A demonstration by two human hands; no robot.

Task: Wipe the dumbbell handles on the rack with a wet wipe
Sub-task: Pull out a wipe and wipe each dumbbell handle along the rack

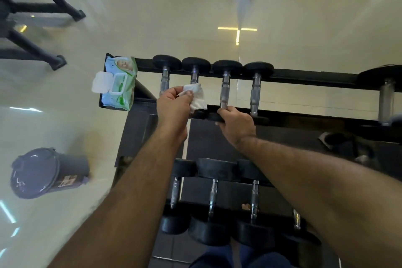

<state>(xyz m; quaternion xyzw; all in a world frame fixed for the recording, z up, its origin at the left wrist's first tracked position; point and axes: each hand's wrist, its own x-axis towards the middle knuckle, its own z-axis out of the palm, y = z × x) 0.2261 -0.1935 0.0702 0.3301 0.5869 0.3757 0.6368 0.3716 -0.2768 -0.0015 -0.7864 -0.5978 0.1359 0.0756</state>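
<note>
We're scanning for lettering and nothing comes up legible. The wipes pack on the rack end has printed graphics and what may be a brand line, but it's too blurred for us to make out a word. The bin on the floor carries a small label on its side, and we can't read that either. The dumbbells show no weight numbers we can make out from up here.
</note>
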